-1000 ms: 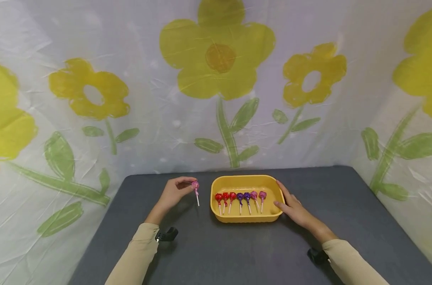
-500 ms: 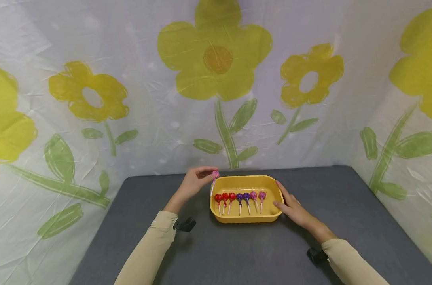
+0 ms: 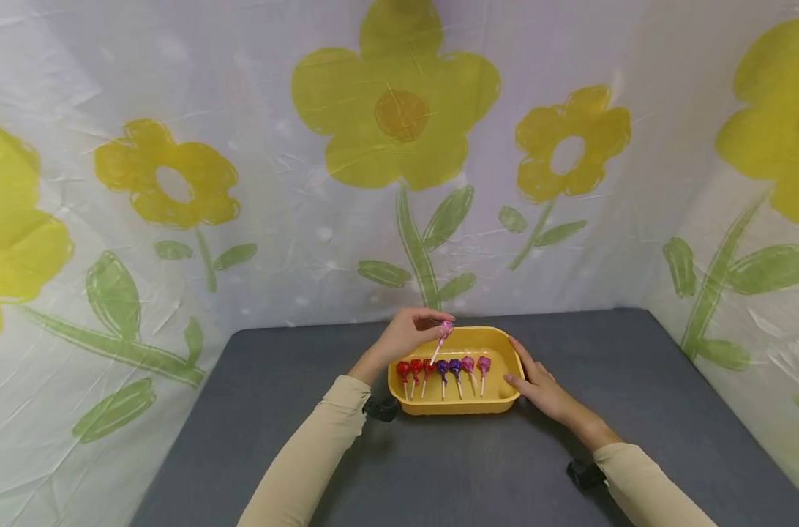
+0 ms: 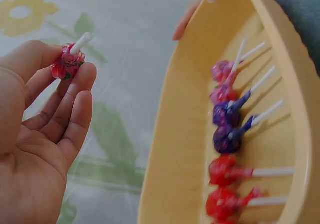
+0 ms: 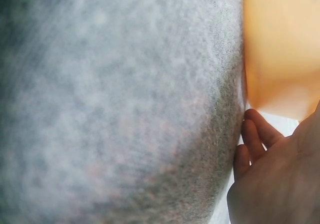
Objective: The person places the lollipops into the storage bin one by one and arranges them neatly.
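My left hand (image 3: 404, 338) pinches a pink-wrapped lollipop (image 3: 446, 329) by its candy head over the back left part of a yellow tray (image 3: 455, 408). The lollipop's white stick slants down toward the row below. In the left wrist view, thumb and fingertips hold the wrapped head (image 4: 67, 68) and the stick points up. Lying in a row inside the tray are three red lollipops (image 3: 415, 366), two purple ones (image 3: 455, 366) and two pink ones (image 3: 484, 363). My right hand (image 3: 546, 391) grips the tray's right side, thumb over the rim, fingers along the outside.
The tray stands on a dark grey table (image 3: 294, 439) near its back edge. Behind hangs a pale cloth (image 3: 294, 219) painted with yellow flowers. A black wrist device (image 3: 381, 408) on the left arm is close to the tray's front left corner.
My left hand has carried the pink lollipop rightward, from beside the tray to above its interior. The right hand and the tray have stayed in place.
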{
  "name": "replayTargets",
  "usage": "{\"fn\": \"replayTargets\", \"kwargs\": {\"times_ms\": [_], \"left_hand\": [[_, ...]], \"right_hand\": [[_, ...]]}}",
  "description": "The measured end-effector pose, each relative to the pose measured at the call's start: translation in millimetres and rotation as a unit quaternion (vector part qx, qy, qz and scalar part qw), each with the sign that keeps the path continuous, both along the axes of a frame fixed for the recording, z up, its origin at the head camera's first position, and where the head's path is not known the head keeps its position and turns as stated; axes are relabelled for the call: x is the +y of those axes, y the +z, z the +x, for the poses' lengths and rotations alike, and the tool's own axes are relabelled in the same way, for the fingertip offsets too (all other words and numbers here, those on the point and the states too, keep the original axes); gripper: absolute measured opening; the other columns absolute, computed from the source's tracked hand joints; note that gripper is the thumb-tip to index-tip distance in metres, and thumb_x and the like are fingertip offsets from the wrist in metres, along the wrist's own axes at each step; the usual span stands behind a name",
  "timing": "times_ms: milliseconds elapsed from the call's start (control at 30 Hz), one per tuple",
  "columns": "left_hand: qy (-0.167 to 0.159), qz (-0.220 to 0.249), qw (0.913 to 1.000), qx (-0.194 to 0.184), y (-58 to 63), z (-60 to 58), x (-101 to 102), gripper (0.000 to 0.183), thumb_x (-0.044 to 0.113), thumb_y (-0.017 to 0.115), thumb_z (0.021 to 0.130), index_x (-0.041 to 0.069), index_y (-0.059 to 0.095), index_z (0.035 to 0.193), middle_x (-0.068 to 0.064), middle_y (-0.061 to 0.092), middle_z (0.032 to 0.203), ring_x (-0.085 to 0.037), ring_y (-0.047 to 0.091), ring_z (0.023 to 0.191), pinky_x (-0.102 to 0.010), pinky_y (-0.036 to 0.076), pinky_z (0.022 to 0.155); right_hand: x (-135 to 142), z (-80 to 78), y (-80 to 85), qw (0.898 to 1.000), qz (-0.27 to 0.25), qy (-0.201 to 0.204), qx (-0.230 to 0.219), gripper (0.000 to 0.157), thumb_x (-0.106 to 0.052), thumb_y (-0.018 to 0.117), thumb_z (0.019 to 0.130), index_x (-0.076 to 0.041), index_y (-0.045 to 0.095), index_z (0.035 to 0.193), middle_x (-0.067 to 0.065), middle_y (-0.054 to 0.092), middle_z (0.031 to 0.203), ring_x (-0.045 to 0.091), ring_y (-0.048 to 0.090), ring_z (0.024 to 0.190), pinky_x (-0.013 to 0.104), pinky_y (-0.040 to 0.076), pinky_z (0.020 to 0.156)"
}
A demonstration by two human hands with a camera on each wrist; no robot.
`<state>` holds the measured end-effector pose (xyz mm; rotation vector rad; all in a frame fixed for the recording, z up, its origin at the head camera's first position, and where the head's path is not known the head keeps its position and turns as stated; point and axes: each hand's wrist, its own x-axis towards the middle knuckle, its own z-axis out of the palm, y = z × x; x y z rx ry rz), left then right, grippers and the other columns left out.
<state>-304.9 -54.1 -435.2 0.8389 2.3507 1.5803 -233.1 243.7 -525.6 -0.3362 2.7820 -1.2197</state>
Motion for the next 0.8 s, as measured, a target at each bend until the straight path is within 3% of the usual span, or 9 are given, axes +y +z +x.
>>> {"fn": "replayTargets", "kwargs": {"times_ms": [100, 200, 333, 433, 600, 800], "left_hand": [[-0.019, -0.013, 0.9997, 0.001, -4.1, 2.2, 13, 0.028, 0.025, 0.066, 0.096, 0.013, 0.072, 0.120, -0.009, 0.074, 0.110, -0.016, 0.071, 0.089, -0.038, 0.059, 0.085], [-0.037, -0.017, 0.9991, -0.006, -10.1, 2.3, 24, 0.027, 0.025, 0.064, 0.097, 0.013, 0.072, 0.121, -0.008, 0.072, 0.115, -0.023, 0.073, 0.095, -0.031, 0.058, 0.085], [-0.055, -0.003, 0.9983, -0.019, -17.9, -0.5, 38, 0.027, 0.022, 0.063, 0.098, 0.009, 0.072, 0.119, -0.013, 0.070, 0.116, -0.035, 0.072, 0.098, -0.040, 0.059, 0.089], [-0.059, -0.005, 0.9980, -0.021, -21.9, -2.2, 46, 0.027, 0.023, 0.066, 0.096, 0.008, 0.072, 0.118, -0.014, 0.073, 0.112, -0.037, 0.072, 0.096, -0.042, 0.059, 0.086], [-0.055, -0.029, 0.9981, -0.003, -26.6, -3.4, 58, 0.026, 0.026, 0.070, 0.093, 0.014, 0.074, 0.115, -0.005, 0.075, 0.112, -0.020, 0.072, 0.087, -0.023, 0.057, 0.074], [-0.031, -0.042, 0.9985, 0.016, -28.5, -1.5, 73, 0.034, 0.030, 0.074, 0.089, 0.013, 0.073, 0.119, -0.001, 0.075, 0.110, -0.005, 0.068, 0.079, -0.021, 0.055, 0.069]], "right_hand": [[-1, 0.1, -2.1, 1.000, 0.005, 0.000, -0.004, 0.076, -0.042, 0.051, 0.101, -0.028, 0.007, 0.161, 0.022, 0.031, 0.160, 0.043, 0.039, 0.132, 0.070, 0.025, 0.104], [-2, 0.0, -4.0, 1.000, 0.009, -0.004, -0.009, 0.075, -0.043, 0.051, 0.101, -0.030, 0.007, 0.161, 0.021, 0.031, 0.160, 0.041, 0.039, 0.132, 0.071, 0.026, 0.105], [-1, -0.9, -4.8, 1.000, 0.010, -0.009, -0.007, 0.075, -0.044, 0.050, 0.101, -0.030, 0.007, 0.160, 0.020, 0.031, 0.160, 0.042, 0.039, 0.133, 0.072, 0.026, 0.106], [-1, -1.4, -4.2, 1.000, 0.006, -0.008, -0.008, 0.075, -0.045, 0.050, 0.101, -0.031, 0.007, 0.160, 0.020, 0.031, 0.160, 0.043, 0.038, 0.134, 0.072, 0.025, 0.106], [1, -1.8, -2.9, 1.000, 0.001, -0.004, -0.011, 0.075, -0.045, 0.049, 0.101, -0.030, 0.006, 0.161, 0.021, 0.030, 0.161, 0.044, 0.036, 0.135, 0.073, 0.024, 0.105], [3, -1.8, -3.0, 1.000, 0.004, -0.005, -0.003, 0.075, -0.046, 0.049, 0.101, -0.029, 0.007, 0.161, 0.021, 0.032, 0.159, 0.044, 0.037, 0.134, 0.072, 0.026, 0.105]]}}
